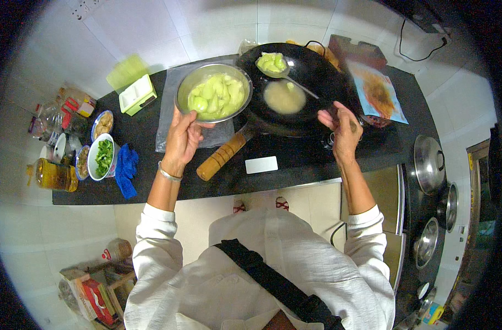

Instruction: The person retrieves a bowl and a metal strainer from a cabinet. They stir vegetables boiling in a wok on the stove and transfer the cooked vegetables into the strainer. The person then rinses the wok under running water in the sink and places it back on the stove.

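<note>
Your left hand [184, 136] has its fingers clamped on the near side of the metal bowl [207, 70], its green vegetable pieces [215, 94] above the counter [300, 153]. Your right hand [345, 132] has fingers closed on the ladle [305, 89], loaded over the wok [322, 69] at the back edge.

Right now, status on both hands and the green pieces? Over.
Left hand gripping metal bowl of green pieces. Right hand holding ladle, loaded with more, over wok. Possible snag: wooden handle jutting from wok between both hands.
</note>
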### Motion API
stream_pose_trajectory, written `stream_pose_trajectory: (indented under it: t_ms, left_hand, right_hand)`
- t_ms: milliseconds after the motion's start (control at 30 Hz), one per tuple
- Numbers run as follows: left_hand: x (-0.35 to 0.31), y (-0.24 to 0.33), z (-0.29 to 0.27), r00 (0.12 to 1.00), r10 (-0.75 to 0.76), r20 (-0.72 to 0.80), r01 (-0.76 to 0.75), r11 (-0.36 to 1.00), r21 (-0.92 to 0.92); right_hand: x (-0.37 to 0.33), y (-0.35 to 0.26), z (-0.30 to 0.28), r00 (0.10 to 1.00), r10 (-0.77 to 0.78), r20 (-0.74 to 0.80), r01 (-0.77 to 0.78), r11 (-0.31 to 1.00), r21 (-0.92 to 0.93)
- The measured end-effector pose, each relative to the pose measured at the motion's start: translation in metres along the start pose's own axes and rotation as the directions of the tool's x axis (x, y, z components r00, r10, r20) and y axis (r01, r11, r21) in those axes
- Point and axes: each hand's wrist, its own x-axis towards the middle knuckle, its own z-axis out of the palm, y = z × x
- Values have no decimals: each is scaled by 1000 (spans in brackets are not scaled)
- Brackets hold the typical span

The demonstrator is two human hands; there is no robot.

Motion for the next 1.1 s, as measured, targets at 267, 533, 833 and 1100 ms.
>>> stream_pose_trajectory:
  t_ms: [267,533,833,1100]
  left_hand:
    - [8,-8,-2,999,-43,28,43,999,-12]
    - [16,-14,11,997,-63,52,61,997,37]
    - [15,-18,10,995,-56,81,56,998,0]
    - [9,-18,-3,998,-65,-13,64,995,-75]
  right_hand:
    - [-24,-84,16,988,-124,91,137,977,-162]
    - [-65,-130,20,885,-172,432,315,905,-285]
    - [-41,-122,11,961,-217,169,257,928,-270]
    - [-5,-98,-18,960,-189,208,273,800,-534]
